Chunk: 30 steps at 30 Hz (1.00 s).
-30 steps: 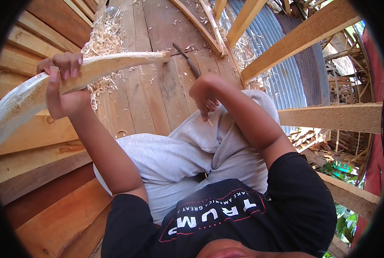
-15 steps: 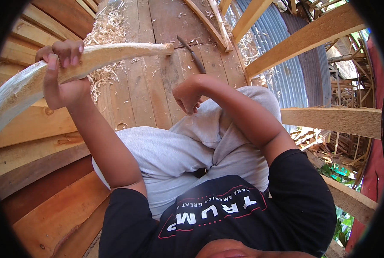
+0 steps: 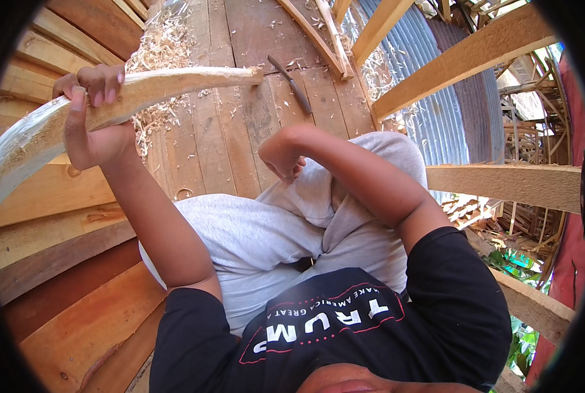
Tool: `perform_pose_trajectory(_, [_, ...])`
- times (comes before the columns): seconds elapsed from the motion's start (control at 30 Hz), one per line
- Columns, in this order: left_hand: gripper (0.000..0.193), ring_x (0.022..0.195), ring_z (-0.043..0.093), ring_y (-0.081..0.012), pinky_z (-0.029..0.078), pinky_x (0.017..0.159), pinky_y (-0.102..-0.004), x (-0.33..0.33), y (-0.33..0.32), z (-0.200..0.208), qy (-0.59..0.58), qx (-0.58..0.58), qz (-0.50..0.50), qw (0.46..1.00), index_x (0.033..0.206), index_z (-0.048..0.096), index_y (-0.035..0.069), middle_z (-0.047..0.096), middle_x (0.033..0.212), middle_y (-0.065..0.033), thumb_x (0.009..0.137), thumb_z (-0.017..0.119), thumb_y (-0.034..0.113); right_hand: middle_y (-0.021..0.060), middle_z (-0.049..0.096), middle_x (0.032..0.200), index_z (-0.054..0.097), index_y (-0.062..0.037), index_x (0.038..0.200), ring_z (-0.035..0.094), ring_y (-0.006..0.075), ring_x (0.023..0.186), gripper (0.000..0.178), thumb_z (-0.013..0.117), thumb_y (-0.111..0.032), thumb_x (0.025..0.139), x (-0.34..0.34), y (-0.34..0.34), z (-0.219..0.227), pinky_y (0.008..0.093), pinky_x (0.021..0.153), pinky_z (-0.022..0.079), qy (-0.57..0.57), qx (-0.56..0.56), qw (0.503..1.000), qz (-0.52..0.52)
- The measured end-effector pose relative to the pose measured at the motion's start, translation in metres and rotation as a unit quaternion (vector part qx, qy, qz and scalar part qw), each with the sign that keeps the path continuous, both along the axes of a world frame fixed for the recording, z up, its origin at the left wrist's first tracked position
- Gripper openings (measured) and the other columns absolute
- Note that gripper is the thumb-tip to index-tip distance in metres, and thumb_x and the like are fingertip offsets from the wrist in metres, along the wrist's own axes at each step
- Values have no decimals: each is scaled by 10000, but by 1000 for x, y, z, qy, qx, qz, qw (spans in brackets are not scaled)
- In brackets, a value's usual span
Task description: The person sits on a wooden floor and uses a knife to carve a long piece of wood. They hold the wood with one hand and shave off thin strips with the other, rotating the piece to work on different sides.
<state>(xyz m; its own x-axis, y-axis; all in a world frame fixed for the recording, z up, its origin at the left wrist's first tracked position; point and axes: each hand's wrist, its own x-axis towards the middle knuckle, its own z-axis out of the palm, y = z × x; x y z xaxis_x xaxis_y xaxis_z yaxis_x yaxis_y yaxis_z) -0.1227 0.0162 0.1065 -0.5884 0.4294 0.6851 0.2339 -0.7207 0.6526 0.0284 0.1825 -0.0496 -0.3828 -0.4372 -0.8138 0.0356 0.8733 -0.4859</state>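
Note:
My left hand (image 3: 93,112) is wrapped round a long, curved, pale piece of wood (image 3: 161,86), near its thicker part. The wood's thin end points right, over the plank floor; its other end runs off past the left rim. Above my bent leg, my right hand (image 3: 280,157) hangs from a bent wrist with its fingers curled in, and nothing shows in them. Beyond that hand, a knife (image 3: 291,85) with a dark handle lies on the floor planks (image 3: 230,144), apart from both hands.
Curled wood shavings (image 3: 158,56) are heaped at the far left of the floor. A plank wall (image 3: 50,196) rises on my left. Loose wooden strips (image 3: 313,39) lie at the far side. Timber rails (image 3: 502,187) and corrugated metal sheets (image 3: 417,78) stand on my right.
My right hand has shifted slightly left and nearer to me, uncovering more of the knife's handle. The left hand and the wood have hardly moved.

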Motion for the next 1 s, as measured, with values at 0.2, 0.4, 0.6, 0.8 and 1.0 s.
perform_pose_trajectory(0.2, [102,685,366,-138,313,775,-349,-2,-1,-2,2,1,-1,1000,866,502,154,343,689,-5,778,539,189,91,702,733,725,7,775,674,201,666,111,758,-70,701,-2,18,10,338,580,551,1,23,998,-54])
perform_pose_trajectory(0.4, [99,677,364,-142,315,767,-349,-1,0,-1,4,1,0,1000,859,506,148,342,682,-8,775,538,190,91,716,775,732,9,795,679,203,707,172,796,-116,696,-3,5,1,338,625,553,-34,33,998,41])
perform_pose_trajectory(0.6, [139,665,421,-165,369,755,-367,-8,-2,-3,-4,20,-26,999,844,482,95,402,663,-40,771,571,171,95,715,776,734,-1,793,672,207,699,203,789,-154,671,-4,-3,-3,338,622,535,-22,72,996,55])
perform_pose_trajectory(0.8, [103,667,371,-147,329,757,-350,-3,-1,-2,-9,8,-6,1000,856,499,139,339,673,-10,772,542,181,91,679,697,706,2,729,625,198,582,169,714,-161,687,-11,49,-7,332,532,499,94,80,988,-98])
perform_pose_trajectory(1.0, [161,649,410,-163,371,723,-357,-3,-2,-1,-24,31,-10,999,834,452,92,398,663,-45,759,581,153,86,702,763,693,50,962,619,134,599,263,727,-167,817,-28,110,-4,283,564,511,339,-104,759,-547])
